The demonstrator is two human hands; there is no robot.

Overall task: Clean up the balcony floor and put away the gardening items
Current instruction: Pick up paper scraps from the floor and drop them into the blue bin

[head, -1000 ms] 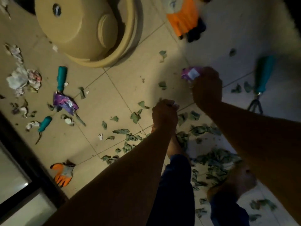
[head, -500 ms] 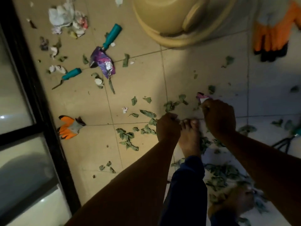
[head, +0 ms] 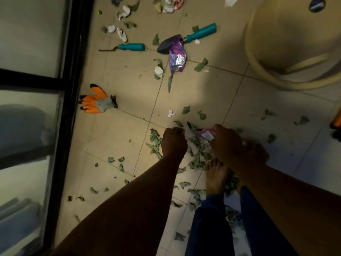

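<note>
My right hand (head: 227,145) grips a crumpled pink wrapper (head: 206,133) with a white label, low over the tiled floor. My left hand (head: 174,141) is curled into a fist beside it, and nothing shows in it. Dry green leaves (head: 154,143) lie scattered under and around both hands. Farther off lie a teal-handled trowel (head: 201,33), a purple foil wrapper (head: 177,60) across its blade, and a second teal-handled tool (head: 132,47). An orange and grey glove (head: 96,104) lies by the door frame. Crumpled paper scraps (head: 169,4) lie at the top.
An upturned beige tub (head: 295,43) fills the top right. A black-framed glass door (head: 71,89) runs down the left side. My bare foot (head: 215,174) stands among the leaves just below my right hand. Part of another orange glove (head: 336,122) shows at the right edge.
The view has swung right, so the door now fills the left and the tools sit higher. Both hands keep their grip and pose, now over the leaves near my foot.
</note>
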